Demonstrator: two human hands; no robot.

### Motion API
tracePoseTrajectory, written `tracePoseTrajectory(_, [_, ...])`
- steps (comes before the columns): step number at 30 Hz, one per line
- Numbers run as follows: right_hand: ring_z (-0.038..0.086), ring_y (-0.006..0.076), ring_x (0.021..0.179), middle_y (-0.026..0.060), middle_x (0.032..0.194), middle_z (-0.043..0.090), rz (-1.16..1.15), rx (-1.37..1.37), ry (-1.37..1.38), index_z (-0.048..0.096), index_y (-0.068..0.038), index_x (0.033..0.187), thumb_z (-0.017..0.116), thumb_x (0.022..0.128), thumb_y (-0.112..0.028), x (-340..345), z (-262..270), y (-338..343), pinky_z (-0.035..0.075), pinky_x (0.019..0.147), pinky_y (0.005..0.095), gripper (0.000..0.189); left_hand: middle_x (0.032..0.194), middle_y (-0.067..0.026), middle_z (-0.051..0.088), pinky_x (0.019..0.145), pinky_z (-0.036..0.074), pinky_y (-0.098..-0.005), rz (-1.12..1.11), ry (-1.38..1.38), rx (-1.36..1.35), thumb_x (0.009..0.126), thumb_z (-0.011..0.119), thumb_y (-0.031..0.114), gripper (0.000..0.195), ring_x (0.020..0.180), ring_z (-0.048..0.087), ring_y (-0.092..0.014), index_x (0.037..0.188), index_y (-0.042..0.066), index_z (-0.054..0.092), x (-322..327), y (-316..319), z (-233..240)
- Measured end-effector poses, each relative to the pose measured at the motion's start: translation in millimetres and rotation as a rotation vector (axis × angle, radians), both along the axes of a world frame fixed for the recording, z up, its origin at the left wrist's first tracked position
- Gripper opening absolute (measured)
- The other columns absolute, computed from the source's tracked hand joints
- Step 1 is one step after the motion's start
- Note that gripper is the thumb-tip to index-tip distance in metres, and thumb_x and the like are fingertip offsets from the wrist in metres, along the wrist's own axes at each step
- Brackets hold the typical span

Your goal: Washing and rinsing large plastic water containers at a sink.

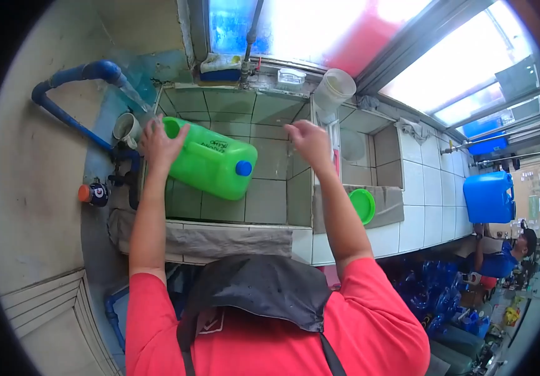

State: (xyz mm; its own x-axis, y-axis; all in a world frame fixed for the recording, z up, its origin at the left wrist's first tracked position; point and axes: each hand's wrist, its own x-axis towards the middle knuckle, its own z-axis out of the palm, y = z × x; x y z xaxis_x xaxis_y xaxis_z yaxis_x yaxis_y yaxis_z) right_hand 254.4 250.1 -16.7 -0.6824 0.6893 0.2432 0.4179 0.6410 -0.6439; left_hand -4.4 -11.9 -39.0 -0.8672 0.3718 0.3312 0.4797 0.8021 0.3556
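A green plastic water container (204, 157) lies tilted in the tiled sink, with a blue cap (243, 168) on its right end and handwriting on its side. My left hand (161, 143) grips its left end, fingers and thumb spread around the round open mouth (172, 127). Water runs from a blue pipe (105, 73) toward that end, partly hidden behind my fingers. Over the sink's right side hangs my right hand (311, 141), fingers curled, with nothing visible in it. A round green lid (363, 207) rests on a grey cloth (388, 204) beside my right forearm.
A white bucket (336, 87) stands at the back between the sink (270, 199) and a smaller basin (359, 176). A mug (127, 127) and an orange-capped jar (95, 193) are at left. Further right are a blue container (488, 197) and a person in blue (498, 258).
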Motion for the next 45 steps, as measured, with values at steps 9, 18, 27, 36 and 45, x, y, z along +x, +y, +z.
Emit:
tracePoseTrajectory(9, [0.063, 0.0333, 0.092, 0.0156, 0.089, 0.068, -0.444, 0.195, -0.216, 0.072, -0.009, 0.09, 0.062, 0.084, -0.025, 93.5, -65.1, 74.5, 0.049, 0.082, 0.0438, 0.02, 0.133, -0.0118, 0.052, 0.101, 0.041, -0.0434, -0.551, 0.039, -0.026, 0.073, 0.073, 0.045, 0.069, 0.12, 0.05, -0.034, 0.129, 0.01, 0.051, -47.9, 14.7, 13.3])
tracePoseTrajectory(18, [0.061, 0.0337, 0.1, 0.0149, 0.102, 0.066, -0.465, 0.31, -0.452, 0.072, -0.013, 0.101, 0.059, 0.084, -0.016, 101.2, -67.7, 164.7, 0.051, 0.085, 0.0431, 0.022, 0.132, -0.0221, 0.048, 0.105, 0.038, -0.0448, -0.116, 0.068, -0.082, 0.07, 0.076, 0.046, 0.082, 0.125, 0.045, -0.038, 0.136, 0.007, 0.046, -15.6, -14.5, -7.4])
tracePoseTrajectory(27, [0.057, 0.0326, 0.108, 0.0133, 0.107, 0.063, -0.037, 0.352, -0.651, 0.072, -0.018, 0.105, 0.061, 0.08, -0.009, 80.1, -109.3, 214.3, 0.05, 0.088, 0.0419, 0.029, 0.132, -0.0223, 0.048, 0.104, 0.038, -0.0462, -0.099, -0.095, -0.063, 0.07, 0.079, 0.041, 0.087, 0.124, 0.045, -0.039, 0.14, 0.006, 0.041, -16.1, -14.2, 3.2])
tracePoseTrajectory(36, [0.066, 0.0334, 0.087, 0.0141, 0.093, 0.07, -0.294, 0.301, -0.541, 0.074, -0.012, 0.089, 0.062, 0.083, -0.021, 85.9, -90.8, 229.8, 0.052, 0.079, 0.0431, 0.016, 0.13, -0.0215, 0.05, 0.103, 0.039, -0.045, -0.247, -0.001, -0.065, 0.068, 0.08, 0.04, 0.088, 0.121, 0.048, -0.037, 0.139, 0.005, 0.041, -30.4, -16.2, -0.1])
tracePoseTrajectory(45, [0.055, 0.0023, 0.068, -0.0016, 0.076, 0.067, 0.029, -0.377, 0.258, 0.073, 0.0, 0.101, 0.067, 0.091, -0.016, 50.7, -29.9, 33.5, 0.044, 0.061, 0.0192, 0.02, 0.135, -0.0252, 0.047, 0.106, 0.038, -0.045, -0.286, -0.033, -0.066, 0.065, 0.079, 0.049, 0.094, 0.125, 0.046, -0.039, 0.14, 0.006, 0.041, -44.2, -12.1, -5.1])
